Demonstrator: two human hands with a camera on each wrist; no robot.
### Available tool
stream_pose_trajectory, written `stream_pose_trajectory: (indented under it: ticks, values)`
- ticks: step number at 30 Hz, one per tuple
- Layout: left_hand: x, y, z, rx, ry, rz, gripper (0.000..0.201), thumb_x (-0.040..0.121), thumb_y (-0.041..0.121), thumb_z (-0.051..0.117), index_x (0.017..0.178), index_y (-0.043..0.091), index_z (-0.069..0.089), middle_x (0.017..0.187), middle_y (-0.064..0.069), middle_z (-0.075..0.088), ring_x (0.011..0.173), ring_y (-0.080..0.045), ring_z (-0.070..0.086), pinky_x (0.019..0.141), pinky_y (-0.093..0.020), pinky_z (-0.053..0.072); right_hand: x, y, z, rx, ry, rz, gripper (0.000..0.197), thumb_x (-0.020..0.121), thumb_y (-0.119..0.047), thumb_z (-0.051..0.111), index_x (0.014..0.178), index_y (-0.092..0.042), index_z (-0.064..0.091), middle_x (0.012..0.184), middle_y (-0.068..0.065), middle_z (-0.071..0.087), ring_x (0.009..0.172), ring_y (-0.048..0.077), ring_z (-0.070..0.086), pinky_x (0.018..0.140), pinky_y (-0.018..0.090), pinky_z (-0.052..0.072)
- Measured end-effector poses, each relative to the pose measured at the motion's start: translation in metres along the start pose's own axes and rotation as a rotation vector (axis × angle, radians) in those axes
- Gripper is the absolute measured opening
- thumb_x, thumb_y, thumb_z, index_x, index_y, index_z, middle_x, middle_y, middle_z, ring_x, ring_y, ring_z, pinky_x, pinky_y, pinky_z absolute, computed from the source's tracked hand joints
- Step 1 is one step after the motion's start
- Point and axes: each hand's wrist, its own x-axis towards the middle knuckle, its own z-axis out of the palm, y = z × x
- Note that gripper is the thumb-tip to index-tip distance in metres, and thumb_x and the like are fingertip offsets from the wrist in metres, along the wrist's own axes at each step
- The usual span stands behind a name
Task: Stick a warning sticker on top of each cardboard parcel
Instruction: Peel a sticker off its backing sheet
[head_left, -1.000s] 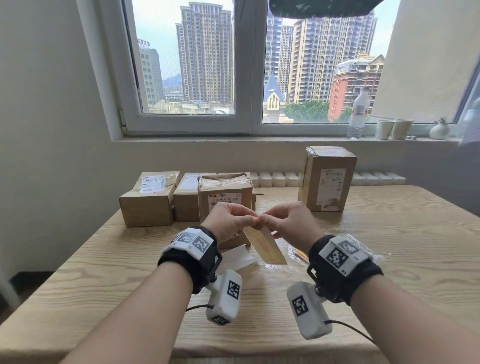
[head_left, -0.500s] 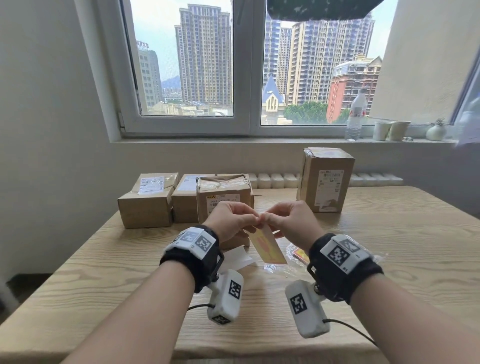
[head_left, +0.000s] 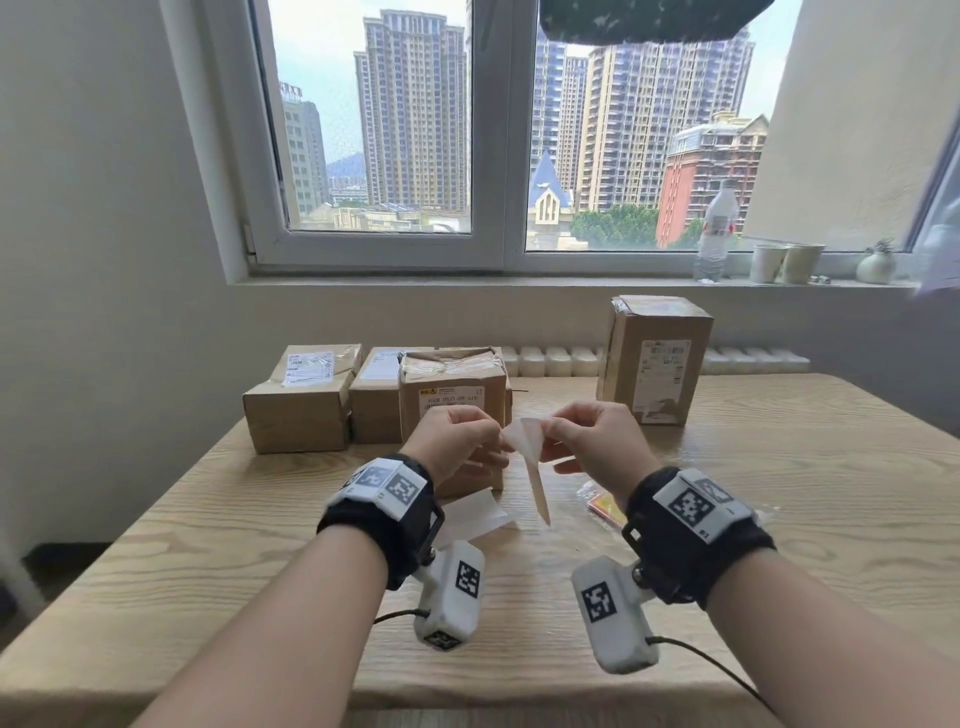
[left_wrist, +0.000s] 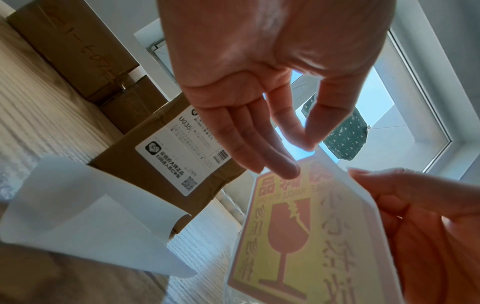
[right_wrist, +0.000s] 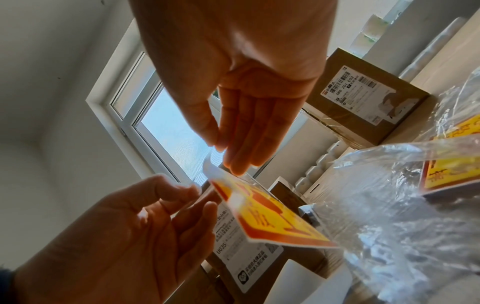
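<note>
A yellow-and-red warning sticker (head_left: 536, 488) hangs edge-on above the table between my hands. Its printed face (right_wrist: 272, 222) shows in the right wrist view; in the left wrist view I see its back (left_wrist: 298, 236) through the pale backing. My left hand (head_left: 496, 441) pinches the backing's top corner between thumb and forefinger (left_wrist: 309, 144). My right hand (head_left: 545, 434) pinches the sticker's top corner (right_wrist: 221, 152). Beyond them stand the cardboard parcels: a low left one (head_left: 301, 410), a second (head_left: 376, 400), a middle one (head_left: 452, 395) and a tall right one (head_left: 654, 358).
A curled white backing sheet (head_left: 475, 514) lies on the wooden table (head_left: 805, 493) under my left wrist. A clear plastic bag holding more stickers (head_left: 605, 506) lies under my right wrist. A bottle (head_left: 719, 228) and cups (head_left: 787, 262) stand on the window sill.
The sticker has turned edge-on to the head camera. My hands have drawn slightly apart, and the white backing has parted from the sticker at the top corner.
</note>
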Motion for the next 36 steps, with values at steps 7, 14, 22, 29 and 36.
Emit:
stream_pose_trajectory:
  ticks: [7,14,22,29,36]
  values:
    - [-0.001,-0.009,-0.009,-0.03,0.083,-0.134,0.013,0.088,0.005,0.052,0.082,0.005,0.064,0.082,-0.013,0.073,0.067,-0.02,0.068,0.074,-0.035,0.058,-0.002,0.005,-0.001,0.079,0.041,0.076,0.013,0.094,-0.011,0.057,0.092,-0.001,0.064,0.086,0.013,0.073,0.074,0.018,0.072,0.068,0.03,0.059]
    - [-0.002,-0.034,-0.026,-0.025,0.171,-0.268,0.02,0.086,0.005,0.053,0.103,-0.001,0.063,0.082,-0.014,0.074,0.06,-0.02,0.066,0.056,-0.027,0.055,-0.003,0.009,-0.011,0.116,0.123,0.128,0.014,0.095,-0.009,0.052,0.095,0.0,0.063,0.087,0.014,0.073,0.073,0.02,0.072,0.066,0.029,0.058]
    - [0.004,-0.005,0.005,0.006,-0.106,-0.127,0.045,0.084,0.046,0.065,0.106,0.007,0.065,0.096,-0.013,0.074,0.082,-0.021,0.073,0.071,-0.029,0.06,-0.007,0.001,0.006,0.089,-0.035,0.068,0.013,0.093,-0.015,0.059,0.094,-0.002,0.063,0.087,0.009,0.073,0.077,0.018,0.073,0.071,0.032,0.06]
    - [0.008,-0.012,0.0,0.048,0.065,-0.177,0.015,0.089,0.016,0.066,0.1,0.006,0.065,0.089,-0.01,0.07,0.065,-0.013,0.069,0.048,-0.019,0.055,-0.006,-0.001,0.003,0.103,-0.009,0.078,0.012,0.095,-0.011,0.056,0.088,-0.005,0.062,0.088,0.011,0.073,0.078,0.019,0.073,0.069,0.032,0.059]
    - [0.013,-0.033,-0.017,0.139,0.097,-0.282,0.03,0.085,0.014,0.07,0.109,0.001,0.058,0.091,-0.013,0.071,0.073,-0.02,0.07,0.059,-0.027,0.056,-0.006,0.005,-0.003,0.126,0.095,0.112,0.012,0.094,-0.007,0.055,0.087,-0.003,0.063,0.083,0.011,0.073,0.073,0.019,0.071,0.069,0.032,0.059]
